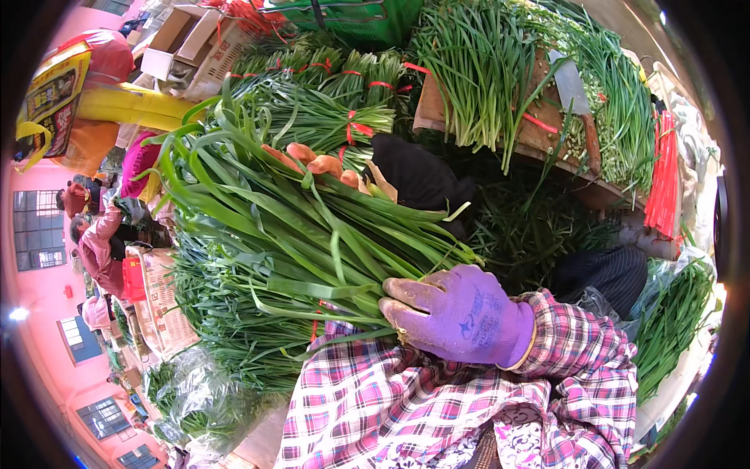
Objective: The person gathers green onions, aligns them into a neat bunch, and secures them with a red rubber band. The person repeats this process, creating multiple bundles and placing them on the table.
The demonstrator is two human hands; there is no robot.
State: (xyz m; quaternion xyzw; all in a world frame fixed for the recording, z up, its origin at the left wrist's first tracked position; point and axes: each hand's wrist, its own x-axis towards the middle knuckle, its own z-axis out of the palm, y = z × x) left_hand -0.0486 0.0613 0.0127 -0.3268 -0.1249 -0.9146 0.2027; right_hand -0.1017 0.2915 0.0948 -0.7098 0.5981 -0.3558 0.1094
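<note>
My right hand (463,316), in a purple knit glove with soiled fingertips, closes around the lower ends of a loose bundle of garlic chives (275,205). The long flat leaves fan out to the upper left, some of them bent. Orange-toned fingertips of my left hand (325,165) curl over the bundle's far side; its palm and wrist are hidden under the leaves. Just beyond the bundle is dark cloth (416,170). Below it, tied chive bundles (252,328) lie by my plaid shirt (375,398).
A knife (571,88) with a wooden handle rests on a board (433,105) among cut chives (486,76). Red ties (661,176) hang at its right. Red-tied bundles (345,126) and a green crate (363,23) stand ahead. People (102,246) work at the left.
</note>
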